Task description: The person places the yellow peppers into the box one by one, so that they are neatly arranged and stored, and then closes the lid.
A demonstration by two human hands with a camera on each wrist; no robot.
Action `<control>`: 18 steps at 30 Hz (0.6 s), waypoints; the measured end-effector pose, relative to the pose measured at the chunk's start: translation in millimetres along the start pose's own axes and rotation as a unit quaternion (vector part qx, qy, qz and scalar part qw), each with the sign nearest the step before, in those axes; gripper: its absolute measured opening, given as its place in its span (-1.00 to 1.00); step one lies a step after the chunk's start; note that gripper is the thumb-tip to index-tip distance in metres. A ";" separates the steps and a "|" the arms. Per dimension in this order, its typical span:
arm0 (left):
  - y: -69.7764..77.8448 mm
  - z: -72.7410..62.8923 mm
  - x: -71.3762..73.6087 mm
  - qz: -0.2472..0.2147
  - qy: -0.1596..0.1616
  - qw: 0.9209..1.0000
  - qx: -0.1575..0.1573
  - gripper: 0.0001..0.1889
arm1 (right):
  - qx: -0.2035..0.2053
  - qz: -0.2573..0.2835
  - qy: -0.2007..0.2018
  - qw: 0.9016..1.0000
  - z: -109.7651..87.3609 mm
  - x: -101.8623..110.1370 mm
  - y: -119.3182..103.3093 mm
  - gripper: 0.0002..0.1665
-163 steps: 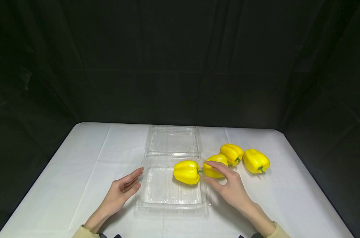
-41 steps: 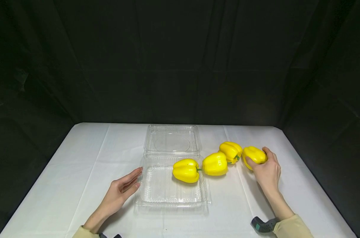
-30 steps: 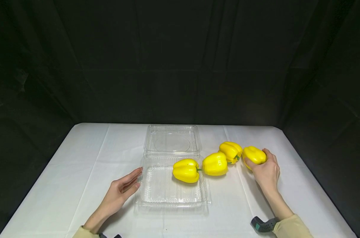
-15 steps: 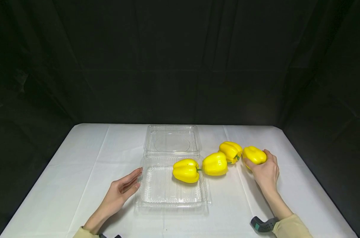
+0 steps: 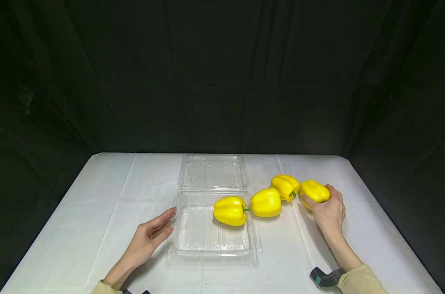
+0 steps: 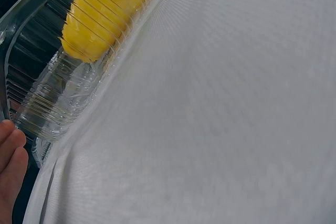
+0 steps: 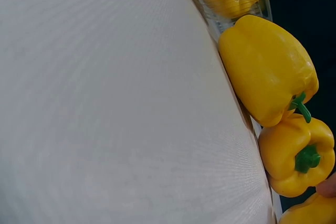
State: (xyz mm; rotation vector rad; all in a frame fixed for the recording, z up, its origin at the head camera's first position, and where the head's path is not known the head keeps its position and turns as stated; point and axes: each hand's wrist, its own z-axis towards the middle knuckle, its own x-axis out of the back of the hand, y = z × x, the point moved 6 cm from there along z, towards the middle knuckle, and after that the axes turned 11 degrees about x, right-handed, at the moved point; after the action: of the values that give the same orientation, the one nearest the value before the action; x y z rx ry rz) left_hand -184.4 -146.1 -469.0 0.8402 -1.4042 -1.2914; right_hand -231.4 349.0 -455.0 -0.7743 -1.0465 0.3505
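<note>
My right hand [image 5: 329, 208] grips the rightmost yellow bell pepper [image 5: 314, 191], thumb on its near left side and fingers round its right; its stem is hidden. In the right wrist view only a fingertip [image 7: 327, 186] of that hand shows, over a pepper [image 7: 310, 212] at the bottom corner. At the left edge of a clear plastic clamshell container [image 5: 193, 241] is my left hand [image 5: 146, 237], fingers extended and thumb apart, with nothing in its grasp. One yellow bell pepper [image 5: 229, 211] lies inside the container's base, stem to the right.
Two more yellow bell peppers lie between the container and my right hand: one [image 5: 265, 202] right beside the container's edge, the other [image 5: 285, 187] behind it. The container's lid [image 5: 213, 173] lies folded back. Dark curtains [image 5: 222, 81] surround the white-covered table [image 5: 79, 228].
From beside the pepper nearest the container, my right hand has moved right and taken hold of the rightmost pepper, which has turned. The left hand stays put. Almost nothing moves in the last second.
</note>
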 end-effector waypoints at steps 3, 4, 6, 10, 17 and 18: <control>-0.1 -0.3 0.2 0.001 0.002 1.000 0.002 -0.47 | 0.001 0.002 0.002 1.000 -0.6 0.5 -0.1 0.01; -0.2 -0.4 0.2 0.001 0.003 1.000 0.002 -0.47 | 0.001 0.002 0.002 1.000 -0.4 0.5 0.0 0.01; -0.4 -0.5 0.1 0.000 0.003 1.000 0.003 -0.47 | 0.000 0.004 0.004 1.000 -0.2 0.9 -0.2 0.00; -0.6 -0.7 0.0 -0.001 0.004 1.000 0.006 -0.47 | 0.000 0.005 0.004 1.000 0.8 1.4 -0.4 0.01; -0.2 -0.6 -0.2 -0.002 0.003 1.000 0.004 -0.46 | 0.006 0.012 0.007 1.000 1.6 3.7 -3.1 0.01; -0.1 -0.6 -0.2 -0.002 0.003 1.000 0.004 -0.46 | 0.006 0.013 0.008 1.000 1.7 4.3 -3.6 0.01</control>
State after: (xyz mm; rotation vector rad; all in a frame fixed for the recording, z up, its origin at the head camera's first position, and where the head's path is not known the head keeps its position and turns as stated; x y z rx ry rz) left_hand -183.8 -146.1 -469.2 0.8519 -1.4048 -1.2872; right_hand -231.2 349.8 -449.3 -0.7787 -1.0200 0.3715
